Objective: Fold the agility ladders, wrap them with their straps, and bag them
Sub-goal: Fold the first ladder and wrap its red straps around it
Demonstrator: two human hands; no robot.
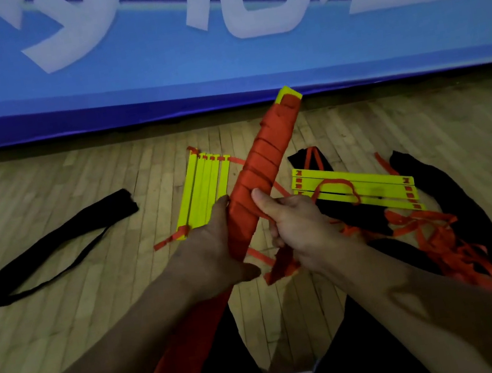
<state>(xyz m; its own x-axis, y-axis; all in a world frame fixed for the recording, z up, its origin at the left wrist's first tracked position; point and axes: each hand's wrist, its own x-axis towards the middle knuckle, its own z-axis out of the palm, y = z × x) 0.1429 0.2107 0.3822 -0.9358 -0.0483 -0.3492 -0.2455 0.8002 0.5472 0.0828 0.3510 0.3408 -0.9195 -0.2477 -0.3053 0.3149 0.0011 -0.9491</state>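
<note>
I hold a folded yellow ladder bundle wrapped in orange strap (261, 158) slanting up to the right, its yellow tip showing at the top. My left hand (212, 249) grips its lower part. My right hand (295, 223) clasps the bundle from the right and pinches the loose strap end (279, 264). A second folded yellow ladder (206, 189) lies on the floor behind my left hand. A third yellow ladder (364, 190) rests to the right, with tangled orange straps (439, 236) spilling beside it.
A long black carry bag (54, 249) lies on the wooden floor at left. More black bags (452, 195) lie under and beside the right ladder. A blue banner wall (218, 61) closes off the far side. My dark-clothed legs (221, 367) are below.
</note>
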